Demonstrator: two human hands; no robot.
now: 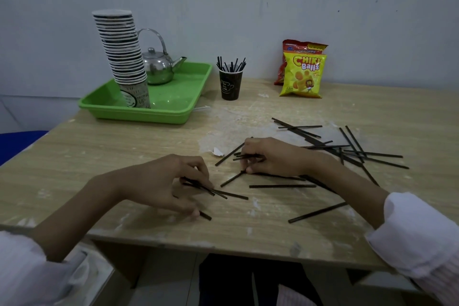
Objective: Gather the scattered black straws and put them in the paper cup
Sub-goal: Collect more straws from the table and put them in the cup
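A dark paper cup (230, 85) stands at the back of the wooden table (99, 156) with several black straws upright in it. Many black straws (347, 149) lie scattered across the table's right half; single ones lie at the front (318, 212) and in the middle (282, 186). My left hand (164, 181) rests on the table, fingers closed on a few black straws (218, 192) that stick out to the right. My right hand (270, 156) pinches a small bunch of straws (244, 156) against the tabletop.
A green tray (173, 107) at the back left holds a tall stack of paper cups (124, 57) and a metal teapot (159, 67). Two snack bags (301, 74) lean against the wall at the back right. The table's front edge runs just below my forearms.
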